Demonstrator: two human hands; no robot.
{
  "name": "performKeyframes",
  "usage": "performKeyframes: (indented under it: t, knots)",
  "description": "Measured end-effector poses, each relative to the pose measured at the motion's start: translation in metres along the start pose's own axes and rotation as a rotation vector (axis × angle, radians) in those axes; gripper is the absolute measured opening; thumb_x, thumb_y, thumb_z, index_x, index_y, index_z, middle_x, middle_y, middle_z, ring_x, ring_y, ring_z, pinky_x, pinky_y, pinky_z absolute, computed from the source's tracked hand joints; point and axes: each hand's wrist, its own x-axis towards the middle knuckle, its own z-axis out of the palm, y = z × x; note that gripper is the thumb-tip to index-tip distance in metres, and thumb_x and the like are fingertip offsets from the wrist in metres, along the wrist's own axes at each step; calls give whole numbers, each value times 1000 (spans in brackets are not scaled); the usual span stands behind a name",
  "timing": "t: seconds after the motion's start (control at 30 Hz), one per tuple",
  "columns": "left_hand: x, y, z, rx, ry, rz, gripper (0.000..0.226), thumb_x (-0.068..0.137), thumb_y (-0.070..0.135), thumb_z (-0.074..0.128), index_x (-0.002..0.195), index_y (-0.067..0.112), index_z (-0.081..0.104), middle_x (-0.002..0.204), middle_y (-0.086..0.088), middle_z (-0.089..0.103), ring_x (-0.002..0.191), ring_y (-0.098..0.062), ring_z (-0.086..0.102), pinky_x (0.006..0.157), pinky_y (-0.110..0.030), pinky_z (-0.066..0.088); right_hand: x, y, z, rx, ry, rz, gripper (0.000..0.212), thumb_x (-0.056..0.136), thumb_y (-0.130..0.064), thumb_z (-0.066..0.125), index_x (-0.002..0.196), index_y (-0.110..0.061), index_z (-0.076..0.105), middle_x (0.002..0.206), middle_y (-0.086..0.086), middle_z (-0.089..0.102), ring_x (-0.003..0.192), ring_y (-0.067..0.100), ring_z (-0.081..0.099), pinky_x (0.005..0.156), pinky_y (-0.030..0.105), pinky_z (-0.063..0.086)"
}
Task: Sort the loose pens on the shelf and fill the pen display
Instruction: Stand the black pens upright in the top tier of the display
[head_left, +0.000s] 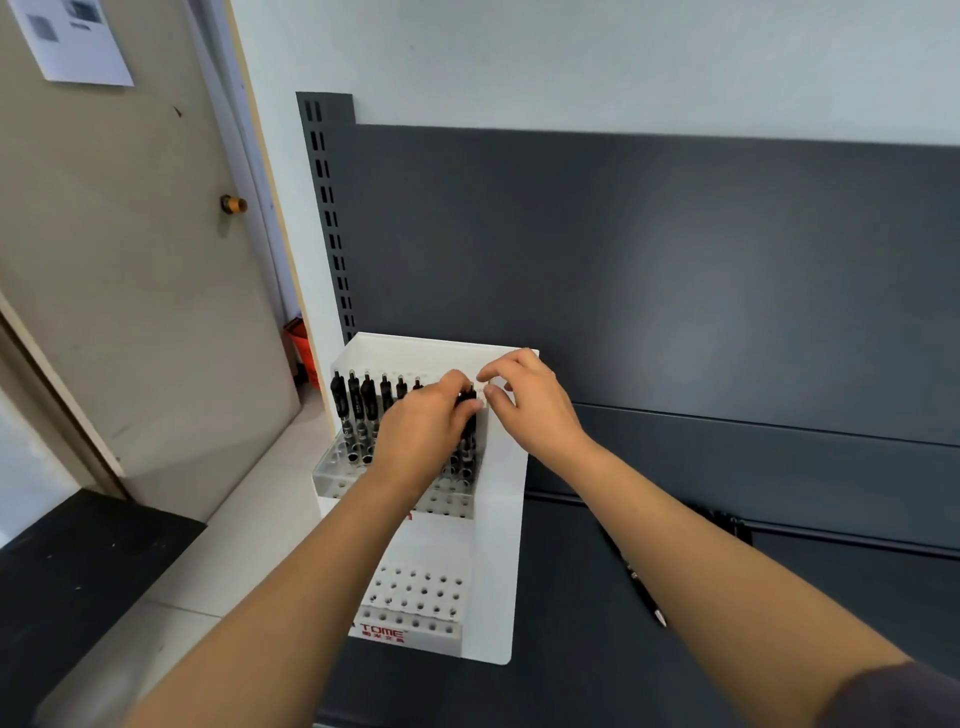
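Observation:
A white tiered pen display (498, 545) stands at the left end of the dark grey shelf (571, 675). Its upper tier holds several black pens (356, 410) upright in holes; the lower tier (415, 597) has empty holes. My left hand (421, 431) is curled around black pens (470, 415) at the right end of the upper row. My right hand (524, 395) hovers just right of them, thumb and forefinger pinching toward the pen tops; whether it holds anything is unclear. A loose black pen (641, 587) lies on the shelf, partly hidden under my right forearm.
The shelf's dark back panel (675, 286) rises behind the display, with a slotted upright (327, 208) at its left. More dark pens (727, 522) lie near the back ledge. A door (130, 260) and a black surface (67, 571) are on the left.

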Motion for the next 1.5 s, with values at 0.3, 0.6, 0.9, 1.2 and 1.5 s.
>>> performKeyframes:
  t: [0.3,0.6,0.9,1.2,1.5]
  knots:
    - [2,-5,-1,91,9,82,17,96,30,48,104,21,60,96,4,62,85,-19,58,64,-30,45,1,11,-1,58,17,14,22,95,-21,50,114,-21,61,122,-4,50,109,20,52,88,36,48]
    - [18,27,9,119,206,398,19,86,30,48,87,16,62,79,1,61,69,-23,56,58,-31,44,-20,37,-9,45,85,76,19,96,-22,52,112,-17,61,115,0,54,93,16,56,80,33,51]
    - [10,84,82,18,-1,489,10,84,25,54,84,18,61,75,1,60,69,-25,55,58,-34,44,-76,109,-46,-47,44,312,19,94,-20,51,109,-18,63,106,1,60,94,19,57,82,35,48]
    - [-12,111,168,41,-399,272,22,94,31,48,113,22,53,104,4,58,100,-20,52,79,-32,41,-116,186,-60,-127,-298,545,23,93,-22,51,112,-20,64,112,4,66,104,23,60,88,37,50]
    - [-41,101,232,74,-769,-152,49,91,32,52,136,20,37,130,-9,49,121,-30,48,93,-42,46,-106,214,-16,-308,-545,384,28,90,-25,53,116,-23,62,119,4,62,113,26,57,91,38,47]
